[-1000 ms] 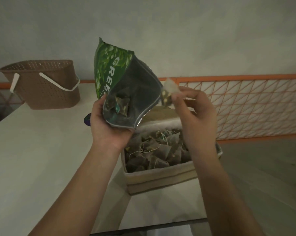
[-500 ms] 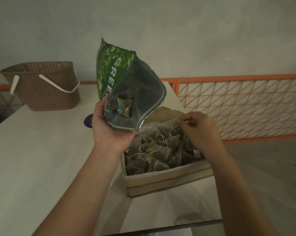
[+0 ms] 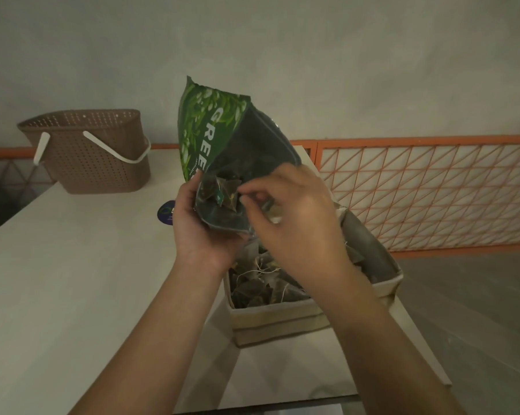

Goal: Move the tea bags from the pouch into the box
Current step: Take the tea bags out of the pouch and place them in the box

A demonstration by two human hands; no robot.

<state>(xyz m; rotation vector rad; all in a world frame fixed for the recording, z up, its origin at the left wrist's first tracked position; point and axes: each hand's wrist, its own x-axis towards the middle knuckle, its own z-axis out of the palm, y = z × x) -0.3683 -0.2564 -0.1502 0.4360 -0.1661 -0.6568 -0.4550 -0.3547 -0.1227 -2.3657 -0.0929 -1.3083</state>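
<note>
My left hand (image 3: pixel 199 232) holds a green tea pouch (image 3: pixel 211 130) by its lower edge, tilted so its open mouth faces me. A few pyramid tea bags (image 3: pixel 220 193) lie inside the mouth. My right hand (image 3: pixel 297 223) is at the mouth with curled fingers, its fingertips right beside those bags. Whether the fingers pinch one is unclear. Below both hands stands a beige fabric box (image 3: pixel 276 322) on the white table (image 3: pixel 73 280), holding several tea bags (image 3: pixel 261 286). My right arm hides part of the box.
A brown perforated basket (image 3: pixel 94 157) with a white handle stands at the table's back left. A small dark round object (image 3: pixel 164 212) lies behind my left hand. An orange lattice railing (image 3: pixel 417 190) runs along the right, past the table's edge.
My right hand carried a tea bag down into the box, let it go, and has come back up to the pouch mouth. The left hand kept holding the pouch.
</note>
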